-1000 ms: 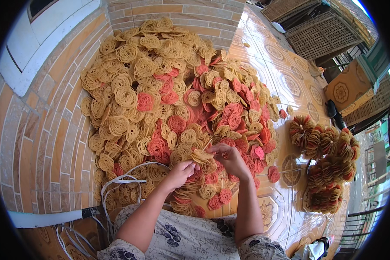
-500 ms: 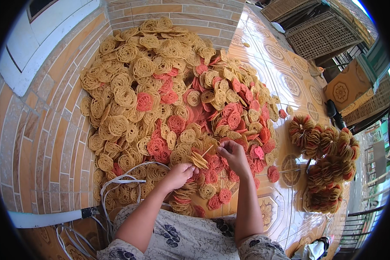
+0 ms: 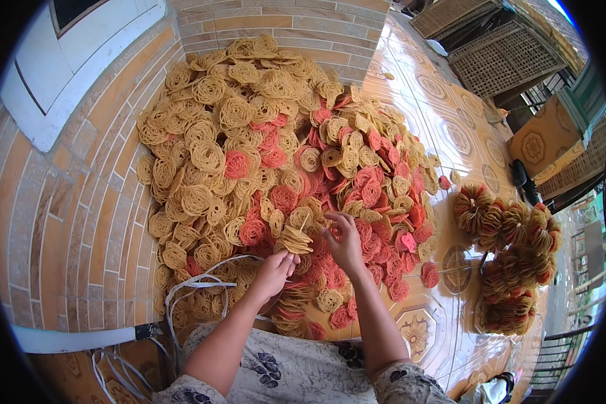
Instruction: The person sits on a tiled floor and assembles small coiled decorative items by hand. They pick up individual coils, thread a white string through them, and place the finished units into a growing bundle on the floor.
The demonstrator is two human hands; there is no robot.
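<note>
A large heap of round, lacy dried crackers (image 3: 207,155), mostly tan, lies before me, with red crackers (image 3: 284,197) mixed in. Over its near side, my left hand (image 3: 275,273) grips a short stack of tan crackers (image 3: 294,240) strung on a thin pale strip (image 3: 306,222), whose end pokes up above them. Further strung crackers (image 3: 291,314) hang below this hand, partly hidden by it. Just right of the stack is my right hand (image 3: 344,244), its thumb and forefinger parted and no cracker visible between them.
Bundles of strung crackers (image 3: 508,252) rest on the tiled floor (image 3: 417,330) at right. White plastic strips (image 3: 202,283) loop beside my left forearm. A brick-patterned wall (image 3: 87,222) borders the heap on the left. Woven racks (image 3: 507,59) stand at the far right.
My right hand has let go of a tan cracker by the strip's tip and drawn back slightly left and down. The stack in my left hand now stands more upright.
</note>
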